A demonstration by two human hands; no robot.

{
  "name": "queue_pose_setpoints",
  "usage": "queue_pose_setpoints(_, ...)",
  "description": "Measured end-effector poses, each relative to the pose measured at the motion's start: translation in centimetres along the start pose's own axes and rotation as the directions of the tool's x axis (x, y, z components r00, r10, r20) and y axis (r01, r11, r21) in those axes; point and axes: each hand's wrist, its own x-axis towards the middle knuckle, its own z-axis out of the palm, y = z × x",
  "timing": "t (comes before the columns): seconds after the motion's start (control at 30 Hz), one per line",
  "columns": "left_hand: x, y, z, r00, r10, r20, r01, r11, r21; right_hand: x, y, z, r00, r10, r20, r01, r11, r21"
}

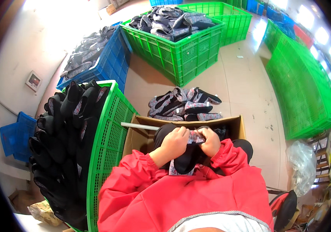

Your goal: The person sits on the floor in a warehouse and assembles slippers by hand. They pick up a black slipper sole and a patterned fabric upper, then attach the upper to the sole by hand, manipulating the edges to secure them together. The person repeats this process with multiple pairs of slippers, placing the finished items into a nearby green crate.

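Both hands are closed on a black fabric shoe with a floral-patterned lining (195, 137), held over my lap. My left hand (176, 142) grips it from the left, fingers curled over the patterned edge. From the other side my right hand (210, 141) pinches the patterned part between thumb and fingers. Below them lies another dark shoe (184, 161) with patterned fabric beside it; whether it belongs to the same piece I cannot tell. An open cardboard box (200, 123) stands just beyond my knees, and a pale rod (140, 126) crosses its left side.
At my left a green crate (109, 154) is heaped with black shoes (59, 131). Patterned shoes (181, 103) lie piled on the floor past the box. Farther off stand a loaded blue crate (111, 58), a loaded green crate (181, 58) and, rightward, green crates (302, 85). Clear plastic (302, 166) hangs near right.
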Motion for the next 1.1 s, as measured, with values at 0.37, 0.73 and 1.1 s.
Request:
queue_pose_setpoints(0.37, -5.2, 1.2, -7.3, 0.941, -0.206, 0.270, 0.325, 0.776, -0.540, 1.4, -2.9, -0.5, 0.747, -0.125, 0.653, -0.365, 0.744, 0.560)
queue_pose_setpoints(0.73, -7.9, 2.9, -3.7, 0.740, 0.056, 0.671, 0.385, -0.852, -0.353, -1.6, -0.1, 3.5, 0.742, -0.010, 0.671, -0.649, 0.243, 0.721)
queue_pose_setpoints(1.1, -7.9, -0.5, -6.1, 0.889, -0.403, 0.219, -0.146, -0.701, -0.698, -6.5, 1.9, 5.1, 0.794, 0.217, 0.568, -0.601, 0.144, 0.786)
